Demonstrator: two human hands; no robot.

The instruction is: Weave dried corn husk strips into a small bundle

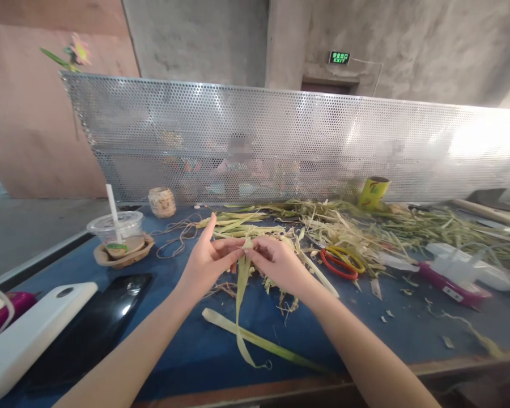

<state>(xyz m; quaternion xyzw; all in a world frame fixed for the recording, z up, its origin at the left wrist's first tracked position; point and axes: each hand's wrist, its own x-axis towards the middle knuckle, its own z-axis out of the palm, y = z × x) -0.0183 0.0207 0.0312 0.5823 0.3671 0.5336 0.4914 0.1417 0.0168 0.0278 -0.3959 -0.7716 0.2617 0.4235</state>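
Between my two hands a pale green leaf strip hangs down, its lower end curling near the table's front. My left hand pinches the strip near its top, thumb and fingertips together, with one finger raised. From the other side my right hand grips the same top part, fingers pressed close to the left ones. Just what lies inside the fingertips is hidden. Below, a longer flat green leaf lies on the blue table. Shredded dry leaf bits lie under and behind my right hand.
Heaped dry leaves spread along the back and right. Red-and-yellow-handled scissors lie right of my hands, near a purple-and-white power strip. At left are a plastic cup, a black phone and a white phone-like device. A perforated metal screen stands behind.
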